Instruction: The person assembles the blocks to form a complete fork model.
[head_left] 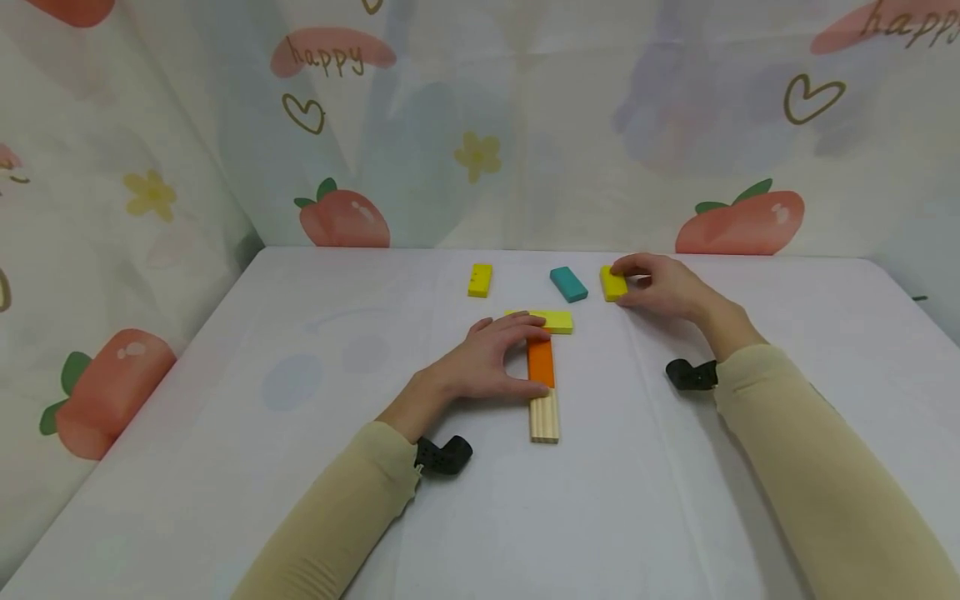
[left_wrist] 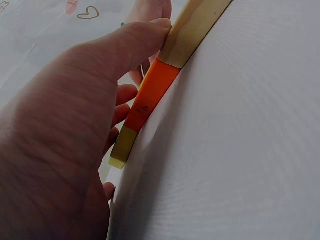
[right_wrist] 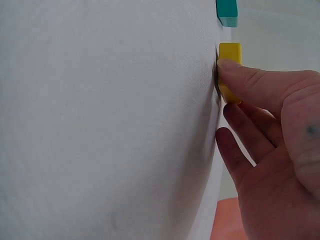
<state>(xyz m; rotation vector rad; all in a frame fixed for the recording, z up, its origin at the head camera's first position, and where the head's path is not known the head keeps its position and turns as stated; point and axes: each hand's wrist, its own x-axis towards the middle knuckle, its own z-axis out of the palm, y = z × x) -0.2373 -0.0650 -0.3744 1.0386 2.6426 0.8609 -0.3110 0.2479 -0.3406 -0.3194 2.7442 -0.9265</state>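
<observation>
- Foreground: two beige sleeves reach in over a white cloth; a black wrist mount sits at the left cuff.
- Lower centre: pale wooden block, its length running away from the viewer, its far end meeting the orange block.
- Centre: left hand, thumb and fingers spread wide along the row—thumb tip touching the wooden block near the join, fingers lying over the lime block. How firmly it presses cannot be told.
- Beyond the orange block: the lime block, set crosswise at its far end, the three forming a T.
- Right of centre, farther back: right hand, pinching the yellow block between thumb and fingers; whether the block touches the cloth cannot be told.
- Just left of it: teal block, lying obliquely.
- Farther left: second yellow block, lying apart.
- Background: printed curtain—peaches, hearts, flowers, "happy".
</observation>
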